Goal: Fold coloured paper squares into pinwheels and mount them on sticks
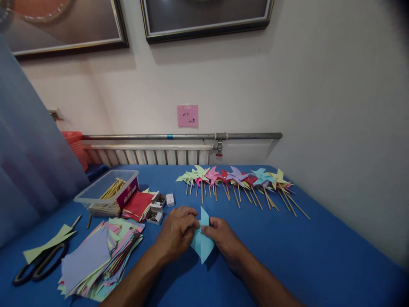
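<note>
Both hands are at a light-blue paper pinwheel (203, 245) above the blue tabletop, its blades partly folded and pointing up and down. My right hand (223, 238) grips its right side, thumb on top and fingers behind. On the left side, my left hand (179, 232) has its bent fingers closed at the paper's edge near the centre; its fingertips are partly hidden. No stick shows on this pinwheel. Two small open boxes of pins (154, 216) and a small white box (170, 200) stand just beyond my left hand.
Finished pinwheels (236, 175) on sticks lie in a row at the back. To the left are a stack of coloured paper (86, 251), red paper sheets (139, 204), black-handled scissors (47, 262) and a plastic tub (92, 192) with sticks (113, 189). A wall (335, 128) borders the right side.
</note>
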Demonstrator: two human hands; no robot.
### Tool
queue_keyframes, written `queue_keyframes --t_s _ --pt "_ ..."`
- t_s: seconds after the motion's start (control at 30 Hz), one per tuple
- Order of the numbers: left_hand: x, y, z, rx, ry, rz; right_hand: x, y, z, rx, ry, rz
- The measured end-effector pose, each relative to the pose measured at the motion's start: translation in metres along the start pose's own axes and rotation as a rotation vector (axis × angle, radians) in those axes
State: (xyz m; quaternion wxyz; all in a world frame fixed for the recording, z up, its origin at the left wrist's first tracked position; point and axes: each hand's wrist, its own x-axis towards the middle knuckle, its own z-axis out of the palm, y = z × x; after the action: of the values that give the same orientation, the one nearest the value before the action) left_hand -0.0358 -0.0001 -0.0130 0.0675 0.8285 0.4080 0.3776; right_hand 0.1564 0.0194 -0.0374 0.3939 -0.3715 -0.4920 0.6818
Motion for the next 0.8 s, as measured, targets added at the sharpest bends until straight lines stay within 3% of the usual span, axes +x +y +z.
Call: queue_keyframes --t_s 0.33,0.8 --pt "-0.0011 -0.0018 0.0015 0.115 -0.005 0.087 -0.0013 -0.0025 0.0001 -0.002 -0.008 -0.001" --pt "-0.003 -0.0006 0.0023 0.152 0.011 0.088 -0.0022 -0.0049 -0.001 -0.004 -0.015 -0.014"
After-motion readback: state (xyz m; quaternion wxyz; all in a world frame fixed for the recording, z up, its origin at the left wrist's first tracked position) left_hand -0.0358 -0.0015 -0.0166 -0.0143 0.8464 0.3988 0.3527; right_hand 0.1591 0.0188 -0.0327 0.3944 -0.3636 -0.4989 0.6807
